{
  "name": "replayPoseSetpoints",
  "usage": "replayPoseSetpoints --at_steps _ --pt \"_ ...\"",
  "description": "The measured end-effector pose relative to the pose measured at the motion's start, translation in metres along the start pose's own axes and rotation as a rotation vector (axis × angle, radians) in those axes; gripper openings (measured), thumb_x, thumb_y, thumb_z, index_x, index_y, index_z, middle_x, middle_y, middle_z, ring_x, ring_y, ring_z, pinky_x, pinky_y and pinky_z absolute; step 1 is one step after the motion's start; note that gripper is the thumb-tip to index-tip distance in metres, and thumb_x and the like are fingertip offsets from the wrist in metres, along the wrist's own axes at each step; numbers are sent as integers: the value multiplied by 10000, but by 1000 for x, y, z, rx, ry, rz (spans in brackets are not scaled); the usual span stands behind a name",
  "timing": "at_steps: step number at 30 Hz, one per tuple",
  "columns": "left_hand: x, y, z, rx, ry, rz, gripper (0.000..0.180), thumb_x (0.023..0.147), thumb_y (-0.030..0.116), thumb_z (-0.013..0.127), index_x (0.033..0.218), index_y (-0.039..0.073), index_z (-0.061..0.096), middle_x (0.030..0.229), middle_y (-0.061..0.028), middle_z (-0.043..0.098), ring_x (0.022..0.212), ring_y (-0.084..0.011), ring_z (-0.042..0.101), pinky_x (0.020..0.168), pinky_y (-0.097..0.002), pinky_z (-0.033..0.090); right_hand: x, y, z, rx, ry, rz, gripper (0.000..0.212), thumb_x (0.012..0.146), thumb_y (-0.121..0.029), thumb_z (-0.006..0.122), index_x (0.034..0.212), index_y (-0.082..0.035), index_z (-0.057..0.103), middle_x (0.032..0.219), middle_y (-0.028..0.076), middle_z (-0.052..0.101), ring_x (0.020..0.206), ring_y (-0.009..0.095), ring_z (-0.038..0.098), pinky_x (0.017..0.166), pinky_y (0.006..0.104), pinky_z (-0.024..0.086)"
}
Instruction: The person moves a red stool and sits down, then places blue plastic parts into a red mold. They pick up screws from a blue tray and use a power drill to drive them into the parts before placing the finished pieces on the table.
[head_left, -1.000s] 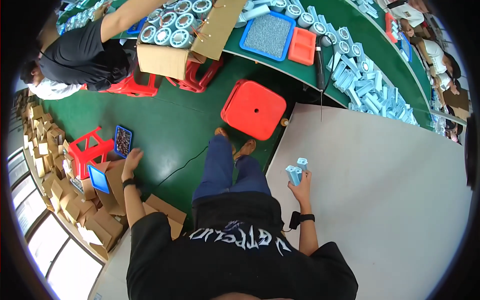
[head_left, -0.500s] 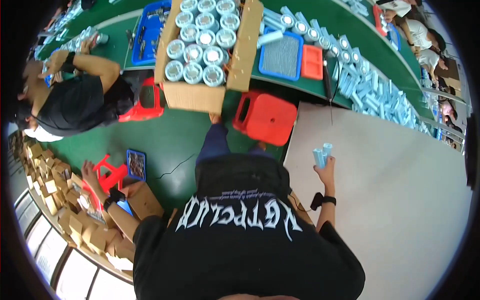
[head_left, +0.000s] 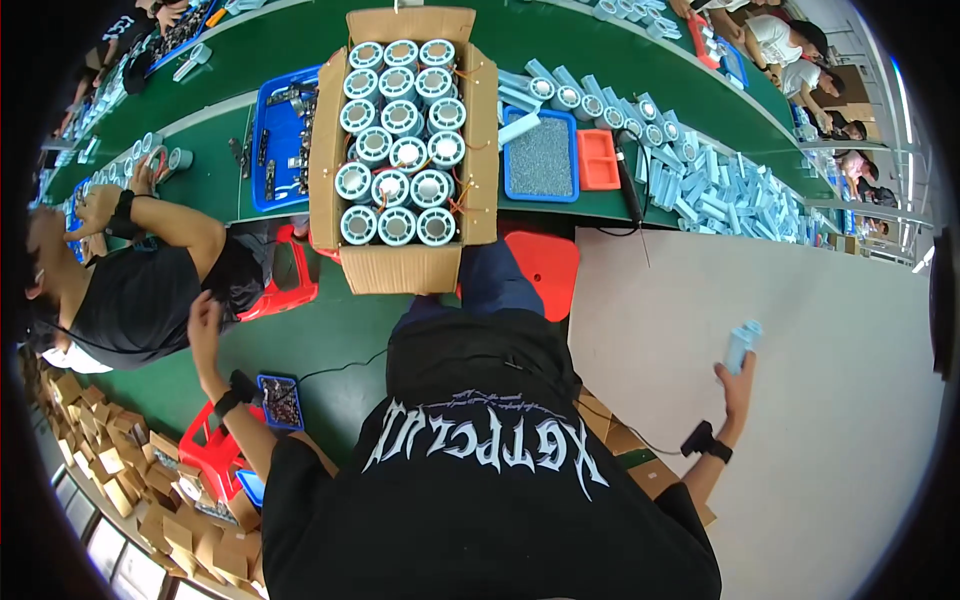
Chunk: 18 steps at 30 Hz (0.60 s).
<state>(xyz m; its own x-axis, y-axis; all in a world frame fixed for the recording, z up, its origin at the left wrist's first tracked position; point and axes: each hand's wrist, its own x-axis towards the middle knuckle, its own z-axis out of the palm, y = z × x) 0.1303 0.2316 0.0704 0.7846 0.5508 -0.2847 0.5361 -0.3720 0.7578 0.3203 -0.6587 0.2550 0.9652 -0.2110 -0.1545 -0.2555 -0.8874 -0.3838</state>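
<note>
Fingers (head_left: 738,368) around pale-blue tube (head_left: 741,344)

Black short-sleeved T-shirt, white lettering on chest; blue jeans; black wristbands on both wrists.

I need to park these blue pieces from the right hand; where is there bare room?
Free: the pale board around the right hand, below the green bench. Crowded: the bench itself, with the cardboard box, blue tray, orange tray and light-blue parts.
</note>
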Motion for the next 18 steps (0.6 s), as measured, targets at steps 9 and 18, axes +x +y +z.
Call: replayPoseSetpoints --at_steps 9,18 --pt "-30 204 155 -147 -126 336 230 751 -12 580 975 35 602 825 -24 586 753 -81 538 673 -230 443 58 -64 -29 -272 77 -46 655 664 -194 685 1201 36 389 1110 131 409 1056 274 425 922 354 360" --pt "6 304 430 -230 -958 359 275 718 127 718 958 44 611 864 -88 599 793 -240 599 717 -322 484 310 -30 145 -211 8 -159 835 635 -362 747 1221 102 377 1182 298 405 1125 428 401 956 426 352"
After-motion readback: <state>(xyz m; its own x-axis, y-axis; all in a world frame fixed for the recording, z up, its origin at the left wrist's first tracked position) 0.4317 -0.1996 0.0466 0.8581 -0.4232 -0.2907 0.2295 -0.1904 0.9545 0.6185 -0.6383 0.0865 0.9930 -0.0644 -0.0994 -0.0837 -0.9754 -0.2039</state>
